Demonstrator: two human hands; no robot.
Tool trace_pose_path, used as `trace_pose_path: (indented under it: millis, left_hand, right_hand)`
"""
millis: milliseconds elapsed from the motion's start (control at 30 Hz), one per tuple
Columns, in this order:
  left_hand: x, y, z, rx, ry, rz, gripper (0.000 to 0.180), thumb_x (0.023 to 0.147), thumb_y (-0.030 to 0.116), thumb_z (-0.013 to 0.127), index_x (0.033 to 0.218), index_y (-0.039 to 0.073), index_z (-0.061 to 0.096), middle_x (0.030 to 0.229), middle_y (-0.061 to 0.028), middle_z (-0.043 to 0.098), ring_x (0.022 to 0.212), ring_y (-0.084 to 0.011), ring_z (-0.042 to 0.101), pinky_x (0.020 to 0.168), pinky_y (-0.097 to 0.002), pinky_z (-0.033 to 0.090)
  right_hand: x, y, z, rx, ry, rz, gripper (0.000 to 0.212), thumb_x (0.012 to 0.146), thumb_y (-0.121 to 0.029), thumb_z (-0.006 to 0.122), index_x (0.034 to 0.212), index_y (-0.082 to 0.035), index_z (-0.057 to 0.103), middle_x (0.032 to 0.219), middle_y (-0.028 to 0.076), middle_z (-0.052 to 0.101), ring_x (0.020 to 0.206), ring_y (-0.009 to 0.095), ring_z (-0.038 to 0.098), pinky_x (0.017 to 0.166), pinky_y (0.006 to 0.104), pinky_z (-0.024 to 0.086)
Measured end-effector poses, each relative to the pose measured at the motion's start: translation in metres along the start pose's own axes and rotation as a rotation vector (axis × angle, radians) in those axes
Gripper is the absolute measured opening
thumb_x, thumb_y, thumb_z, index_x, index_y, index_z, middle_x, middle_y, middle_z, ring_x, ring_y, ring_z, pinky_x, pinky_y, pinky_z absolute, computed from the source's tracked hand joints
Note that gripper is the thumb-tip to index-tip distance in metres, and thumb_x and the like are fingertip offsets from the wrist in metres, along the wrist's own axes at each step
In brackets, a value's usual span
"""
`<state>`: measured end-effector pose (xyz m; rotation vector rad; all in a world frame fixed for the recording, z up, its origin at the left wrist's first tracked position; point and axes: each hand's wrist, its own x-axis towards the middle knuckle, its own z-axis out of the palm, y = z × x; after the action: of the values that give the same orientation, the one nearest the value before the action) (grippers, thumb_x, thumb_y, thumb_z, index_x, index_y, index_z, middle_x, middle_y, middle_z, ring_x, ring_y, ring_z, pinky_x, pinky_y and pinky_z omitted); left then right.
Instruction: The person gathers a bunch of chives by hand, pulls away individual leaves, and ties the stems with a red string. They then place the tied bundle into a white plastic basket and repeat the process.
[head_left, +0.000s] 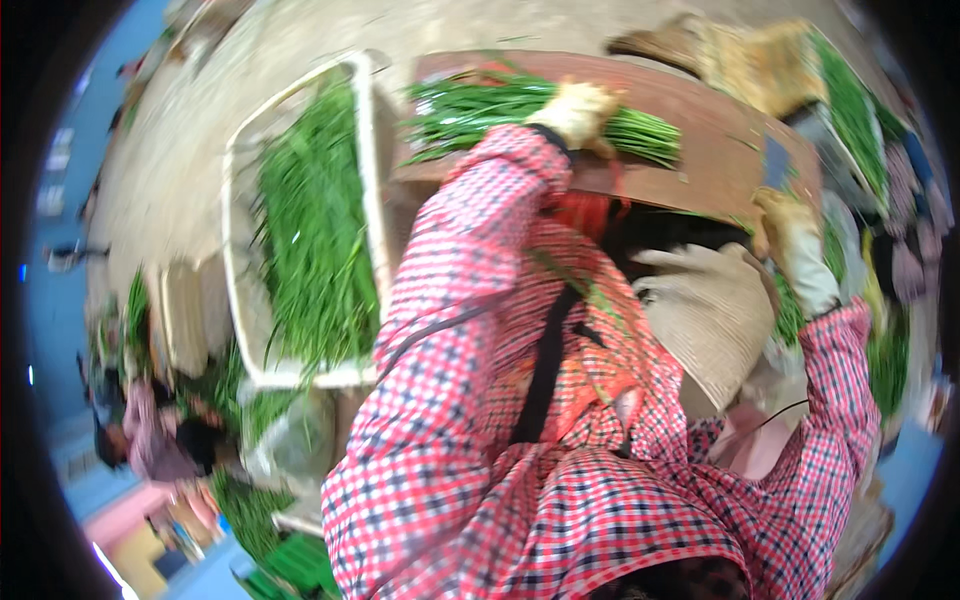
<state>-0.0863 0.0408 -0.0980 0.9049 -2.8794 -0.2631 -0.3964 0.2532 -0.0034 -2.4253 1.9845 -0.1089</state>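
Note:
A bunch of green chives [470, 108] lies across the brown tabletop [700, 120], its cut stem ends [645, 137] pointing right. My left hand [580, 115], in a pale glove, is closed over the bunch near those stems. At the right end of the table is my right hand [790, 225], also gloved, its fingers curled at the near edge. What it holds, if anything, is too blurred to make out. A few loose green bits lie beside it.
A white foam box [235, 240] full of long chives [315, 230] stands left of the table. Beneath the right arm is a beige ribbed cloth or sack [710, 310]. A woven yellow sack [765, 65] lies beyond the table. Another person [155, 435] is at far left, near more greens.

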Motion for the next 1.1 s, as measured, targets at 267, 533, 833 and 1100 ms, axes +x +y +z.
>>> trace_pose_path:
  millis: [267, 533, 833, 1100]
  left_hand:
    - [-0.179, -0.004, -0.085, -0.427, 0.525, -0.209, 0.049, 0.092, 0.042, 0.066, 0.124, 0.005, 0.067, 0.118, -0.0199, 0.068, 0.111, -0.0336, 0.065, 0.100, -0.0408, 0.049]
    - [-0.519, -0.018, -0.125, -0.378, 0.352, -1.378, 0.041, 0.096, 0.036, 0.059, 0.123, 0.006, 0.068, 0.127, -0.0144, 0.067, 0.117, -0.0260, 0.064, 0.102, -0.0371, 0.049]
    - [-0.482, -0.097, -0.117, -0.857, 0.826, -1.199, 0.035, 0.095, 0.031, 0.063, 0.114, 0.003, 0.072, 0.100, -0.0080, 0.075, 0.091, -0.0142, 0.070, 0.081, -0.0259, 0.052]
    - [-0.370, -0.248, -0.073, -0.600, 0.667, -1.317, 0.046, 0.095, 0.042, 0.062, 0.112, 0.000, 0.071, 0.091, -0.0096, 0.076, 0.088, -0.0167, 0.071, 0.080, -0.0307, 0.055]
  right_hand:
    - [0.092, -0.124, -0.017, 0.019, 0.161, -0.439, 0.015, 0.087, -0.013, 0.065, 0.100, -0.006, 0.066, 0.098, 0.013, 0.069, 0.094, 0.035, 0.065, 0.082, 0.0443, 0.051]
    - [0.116, -0.240, -0.014, 0.274, 0.096, -0.679, 0.011, 0.090, -0.012, 0.065, 0.098, -0.004, 0.068, 0.099, 0.015, 0.070, 0.091, 0.035, 0.066, 0.079, 0.0439, 0.053]
    - [0.202, -0.348, -0.038, 0.265, -0.032, -0.564, 0.029, 0.096, -0.027, 0.058, 0.109, -0.004, 0.069, 0.102, 0.019, 0.070, 0.095, 0.037, 0.067, 0.083, 0.0445, 0.054]
    - [0.304, -0.410, 0.046, 0.372, -0.112, -0.062, 0.052, 0.094, -0.047, 0.060, 0.115, 0.001, 0.066, 0.102, 0.025, 0.070, 0.095, 0.039, 0.069, 0.083, 0.0474, 0.054]
